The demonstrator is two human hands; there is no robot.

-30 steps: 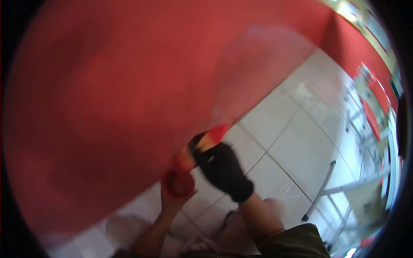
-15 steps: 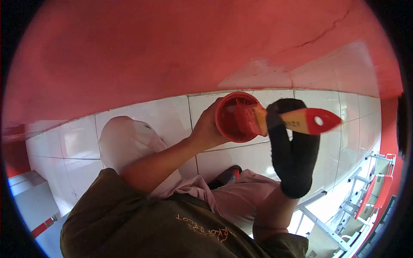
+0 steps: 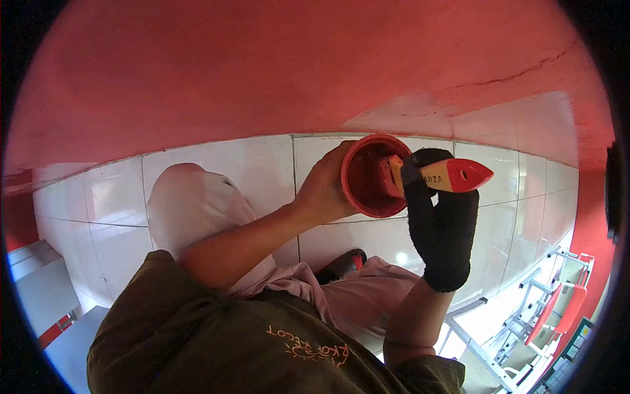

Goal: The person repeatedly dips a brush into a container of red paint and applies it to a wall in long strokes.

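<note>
My bare left hand (image 3: 328,186) grips a red paint cup (image 3: 351,202) from its left side, the cup's mouth facing up toward me. Red paint coats the inside of the cup. In my right hand (image 3: 441,220), which wears a black glove, is a paintbrush (image 3: 453,176) with a yellow and red handle, pinched between fingers and thumb. The brush's bristle end is down inside the cup near its right inner wall, so the bristle tips are partly hidden. A hole shows in the red tip of the handle.
Ahead rises a red painted wall (image 3: 262,72) with a crack at upper right and a paler patch below it. White floor tiles (image 3: 256,164) run along its foot. Metal-framed chairs (image 3: 545,315) stand at lower right, grey boxy furniture (image 3: 42,282) at lower left.
The brush has gone deeper into the cup, and my right hand has shifted slightly left with it. The cup sits a little further right in view.
</note>
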